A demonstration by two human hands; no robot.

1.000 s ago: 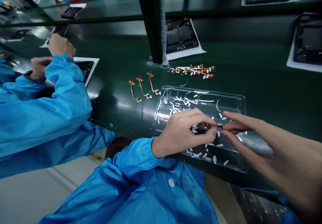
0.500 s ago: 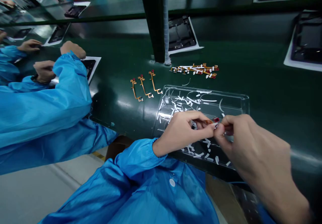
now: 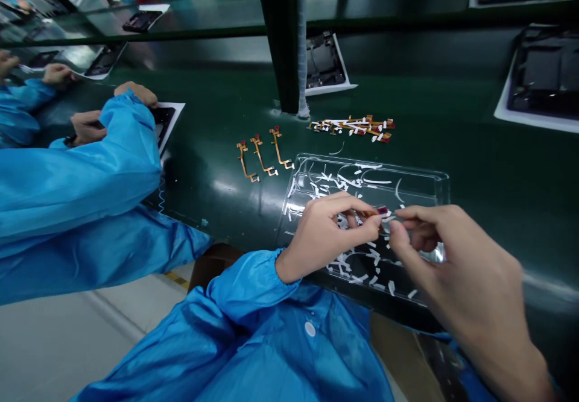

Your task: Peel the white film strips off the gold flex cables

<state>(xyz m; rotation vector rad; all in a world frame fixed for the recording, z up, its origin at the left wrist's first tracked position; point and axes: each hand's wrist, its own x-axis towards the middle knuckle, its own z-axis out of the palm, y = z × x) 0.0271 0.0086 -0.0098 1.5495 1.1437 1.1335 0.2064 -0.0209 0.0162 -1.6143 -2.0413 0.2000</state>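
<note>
Nearest the camera, a blue sleeve (image 3: 253, 305) leads up to the left hand (image 3: 323, 236), which hangs over a clear tray (image 3: 434, 182) at the near edge of the green counter (image 3: 488, 167). Its thumb and fingers are pinched shut on a small orange flex strip (image 3: 377, 211) with a red tip, held just above the tray. The right hand (image 3: 456, 269) comes in from the right with its fingertips drawn together just beside the red tip; whether they pinch the strip or a bit of its white backing cannot be told. White scraps (image 3: 362, 269) of peeled backing lie scattered across the tray floor under both hands.

Just beyond the tray's left end, three flex strips (image 3: 262, 155) lie side by side on the counter, apart from each other. Farther back, behind the tray, a loose pile of strips (image 3: 353, 126) with white tabs sits near the foot of a dark post (image 3: 280, 40). Beyond the post a dark device on a white sheet (image 3: 326, 67) rests on the counter, and another one (image 3: 543, 82) lies at the far right.

To the left, a co-worker in blue sleeves (image 3: 76, 173) has both hands at a device (image 3: 160, 119) on a white sheet.
</note>
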